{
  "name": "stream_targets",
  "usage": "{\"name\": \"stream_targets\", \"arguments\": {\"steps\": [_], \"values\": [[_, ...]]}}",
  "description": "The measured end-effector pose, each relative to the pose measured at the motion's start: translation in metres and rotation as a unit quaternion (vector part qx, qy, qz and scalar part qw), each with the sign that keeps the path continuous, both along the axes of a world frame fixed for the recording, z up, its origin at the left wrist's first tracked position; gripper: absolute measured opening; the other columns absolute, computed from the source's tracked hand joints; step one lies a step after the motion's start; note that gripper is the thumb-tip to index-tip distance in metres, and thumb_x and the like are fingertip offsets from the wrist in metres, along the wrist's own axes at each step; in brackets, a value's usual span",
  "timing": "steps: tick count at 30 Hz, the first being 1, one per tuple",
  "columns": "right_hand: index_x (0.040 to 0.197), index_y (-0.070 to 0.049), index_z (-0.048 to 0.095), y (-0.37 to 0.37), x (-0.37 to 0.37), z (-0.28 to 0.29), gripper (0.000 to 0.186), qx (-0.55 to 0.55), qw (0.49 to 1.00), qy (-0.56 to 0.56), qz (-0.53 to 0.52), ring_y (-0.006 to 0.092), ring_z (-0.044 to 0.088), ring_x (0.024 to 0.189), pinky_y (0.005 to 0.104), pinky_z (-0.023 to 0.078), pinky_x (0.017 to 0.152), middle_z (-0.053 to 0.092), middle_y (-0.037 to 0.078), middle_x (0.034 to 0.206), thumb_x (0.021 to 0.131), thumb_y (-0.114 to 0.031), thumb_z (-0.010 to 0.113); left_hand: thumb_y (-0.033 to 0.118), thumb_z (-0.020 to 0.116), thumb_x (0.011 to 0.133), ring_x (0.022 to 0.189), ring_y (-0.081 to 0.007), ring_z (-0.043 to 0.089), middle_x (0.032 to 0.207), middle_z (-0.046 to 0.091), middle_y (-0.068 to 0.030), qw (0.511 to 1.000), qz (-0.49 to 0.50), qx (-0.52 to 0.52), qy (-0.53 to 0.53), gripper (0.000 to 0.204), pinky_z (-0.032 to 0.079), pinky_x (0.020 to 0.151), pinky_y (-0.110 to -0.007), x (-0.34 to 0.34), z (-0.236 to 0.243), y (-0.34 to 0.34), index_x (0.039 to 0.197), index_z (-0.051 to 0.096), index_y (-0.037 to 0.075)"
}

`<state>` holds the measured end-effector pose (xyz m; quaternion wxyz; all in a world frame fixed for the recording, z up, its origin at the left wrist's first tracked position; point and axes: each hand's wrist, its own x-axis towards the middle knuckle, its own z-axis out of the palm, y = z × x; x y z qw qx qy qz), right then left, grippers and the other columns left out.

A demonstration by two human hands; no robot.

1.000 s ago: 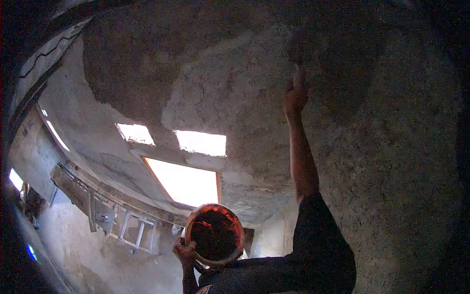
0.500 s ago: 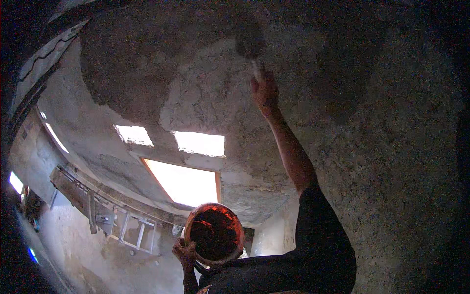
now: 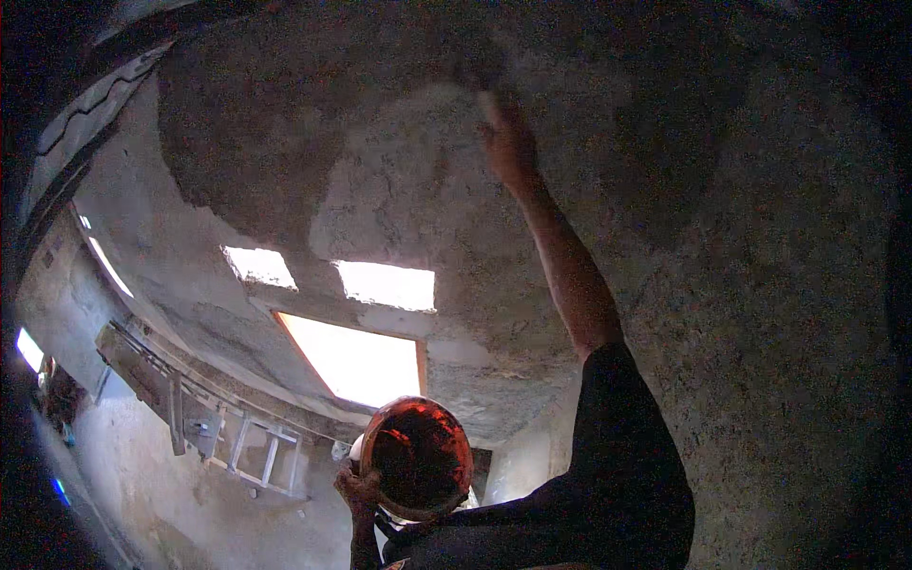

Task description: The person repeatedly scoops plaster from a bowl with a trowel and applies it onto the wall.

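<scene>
High on the rough grey wall (image 3: 399, 180), my right hand (image 3: 513, 152) is closed around the pale handle of what looks like a wide brush (image 3: 487, 103). Its dark head is against or close to the wall and blends into a dark, damp-looking patch (image 3: 247, 123). Lower down, my left hand (image 3: 358, 486) grips the side of a round bucket (image 3: 464, 446). The bucket is tilted so its mouth shows; its inner wall is smeared orange-red, and the inside looks dark. How full it is I cannot tell.
Two small bright openings (image 3: 388, 285) and a larger wood-edged window opening (image 3: 361, 356) pierce the wall. Far below at the left, a pale ladder-like frame (image 3: 256, 451) and a long plank (image 3: 142, 366) lie near the wall's foot, above a pale floor (image 3: 190, 503).
My right hand and the brush have moved slightly up the wall, the arm stretching a little further. The bucket in my left hand has hardly moved.
</scene>
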<state>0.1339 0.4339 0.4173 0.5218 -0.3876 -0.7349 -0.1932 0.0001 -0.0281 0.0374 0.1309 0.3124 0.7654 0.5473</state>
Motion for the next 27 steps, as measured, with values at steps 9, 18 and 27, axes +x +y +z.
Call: {"name": "stream_targets", "arguments": {"steps": [9, 18, 27], "values": [[0.126, -0.001, 0.035, 0.003, 0.028, -0.007, 0.051, 0.087, 0.995, 0.012, 0.044, 0.0369, 0.049, 0.103, 0.0432, 0.042, 0.085, 0.050, 0.022, 0.113, 0.082, -0.016, 0.055, 0.021, 0.065, 0.051, 0.050, -0.0207, 0.049, 0.057, 0.054, -0.0090, 0.994, 0.005, -0.092, 0.060, 0.028, 0.041, 0.052, -0.034, -0.001, 0.009, -0.003, 0.062, 0.047, 0.002], [0.125, -0.004, 0.038, -0.018, -0.003, 0.011, 0.047, 0.023, 1.000, -0.005, 0.020, 0.0352, 0.049, 0.104, 0.0427, 0.041, 0.086, 0.049, 0.021, 0.114, 0.082, -0.016, 0.055, 0.021, 0.065, 0.049, 0.051, -0.0208, 0.051, 0.057, 0.054, -0.0110, 1.000, -0.006, -0.004, 0.000, 0.030, 0.041, 0.052, -0.034, -0.003, -0.017, -0.009, 0.064, 0.051, 0.000], [0.126, -0.011, 0.039, -0.054, 0.036, -0.021, 0.048, -0.057, 0.996, -0.028, 0.062, 0.0338, 0.052, 0.099, 0.0399, 0.045, 0.080, 0.051, 0.019, 0.110, 0.082, -0.018, 0.055, 0.017, 0.063, 0.050, 0.053, -0.0234, 0.054, 0.059, 0.057, -0.0129, 1.000, 0.001, -0.016, -0.024, 0.027, 0.043, 0.054, -0.037, 0.005, 0.020, -0.007, 0.067, 0.053, -0.002]]}}
